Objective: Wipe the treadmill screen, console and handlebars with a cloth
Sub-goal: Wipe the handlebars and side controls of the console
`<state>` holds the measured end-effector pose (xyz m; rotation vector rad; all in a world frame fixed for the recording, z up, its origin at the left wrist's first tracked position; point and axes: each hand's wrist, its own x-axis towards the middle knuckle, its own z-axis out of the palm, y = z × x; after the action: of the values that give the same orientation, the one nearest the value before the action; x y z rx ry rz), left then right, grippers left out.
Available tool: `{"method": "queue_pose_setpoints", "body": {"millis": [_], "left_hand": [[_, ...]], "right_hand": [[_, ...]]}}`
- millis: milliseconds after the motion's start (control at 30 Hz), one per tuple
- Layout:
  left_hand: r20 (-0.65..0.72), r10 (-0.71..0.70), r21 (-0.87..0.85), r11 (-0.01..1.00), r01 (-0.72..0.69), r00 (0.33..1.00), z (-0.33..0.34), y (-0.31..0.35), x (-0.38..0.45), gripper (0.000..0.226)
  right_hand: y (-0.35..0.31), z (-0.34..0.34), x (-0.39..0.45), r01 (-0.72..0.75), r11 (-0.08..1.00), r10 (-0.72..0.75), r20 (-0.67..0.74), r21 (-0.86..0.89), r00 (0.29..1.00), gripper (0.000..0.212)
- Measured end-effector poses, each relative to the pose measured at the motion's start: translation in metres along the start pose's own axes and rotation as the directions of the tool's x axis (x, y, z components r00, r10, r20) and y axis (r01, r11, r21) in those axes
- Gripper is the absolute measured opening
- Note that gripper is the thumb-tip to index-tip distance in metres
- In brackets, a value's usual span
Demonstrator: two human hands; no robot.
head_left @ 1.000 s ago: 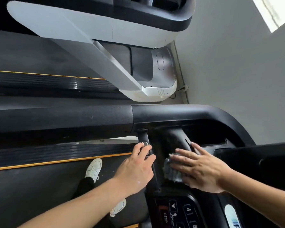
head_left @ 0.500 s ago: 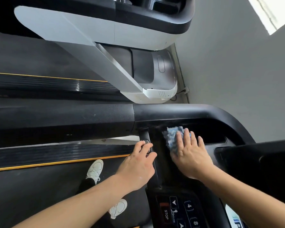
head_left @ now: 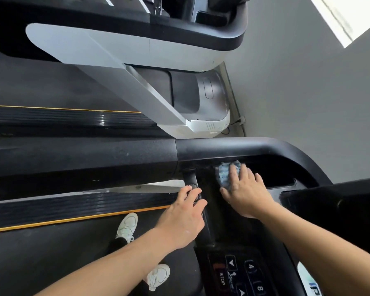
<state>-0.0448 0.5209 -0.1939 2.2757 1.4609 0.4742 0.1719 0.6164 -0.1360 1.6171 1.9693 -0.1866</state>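
Now pressing the cloth point(head_left: 223, 175) flat under the straight, slightly spread fingers of the right hand point(head_left: 245, 194), deep in the black console recess point(head_left: 271, 171) just below the curved handlebar point(head_left: 233, 146). Best kept flat and firm, swept right beyond the fingertips into the corner under the rail, overlapping strokes, no bunching. Left hand point(head_left: 183, 218) bracing, fingers curled around the slim upright grip bar point(head_left: 204, 223) just beside the cloth. Below both wrists, keypad point(head_left: 237, 274) with STOP button, not yet reached. Glossy dark plastic, dust showing easily. Grey wall point(head_left: 308, 103) past the fingertips; neighbouring treadmill point(head_left: 137, 52) further out.
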Motion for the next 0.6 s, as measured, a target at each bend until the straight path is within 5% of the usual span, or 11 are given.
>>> {"method": "queue_pose_setpoints", "body": {"millis": [100, 267, 333, 400, 500, 600], "left_hand": [[0.023, -0.002, -0.01, 1.0, 0.002, 1.0, 0.001, -0.001, -0.001, 0.037], [0.012, 0.049, -0.025, 0.998, -0.049, 0.999, -0.009, -0.001, -0.002, 0.034], [-0.042, 0.059, -0.116, 0.991, -0.064, 0.997, -0.02, -0.002, -0.001, 0.026], [-0.028, -0.097, -0.356, 0.931, 0.081, 0.995, -0.032, -0.006, 0.0, 0.024], [0.069, -0.36, -0.52, 0.783, 0.341, 0.93, -0.041, -0.018, -0.001, 0.023], [0.087, -0.501, -0.546, 0.699, 0.462, 0.861, -0.047, -0.03, -0.003, 0.029]], "right_hand": [[-0.006, 0.01, 0.004, -0.039, 0.999, 0.04, -0.089, 0.021, 0.995, 0.084], [0.011, 0.027, -0.057, 0.124, 0.992, -0.127, -0.232, -0.026, 0.964, 0.05], [0.002, 0.019, -0.071, 0.129, 0.989, -0.093, -0.359, 0.078, 0.929, 0.036], [-0.027, 0.0, -0.071, 0.154, 0.931, 0.017, -0.461, 0.331, 0.887, 0.035], [-0.094, -0.022, -0.057, 0.179, 0.789, 0.029, -0.326, 0.588, 0.945, 0.03], [-0.149, -0.006, -0.029, -0.007, 0.872, 0.054, -0.082, 0.49, 0.995, 0.055]]}}
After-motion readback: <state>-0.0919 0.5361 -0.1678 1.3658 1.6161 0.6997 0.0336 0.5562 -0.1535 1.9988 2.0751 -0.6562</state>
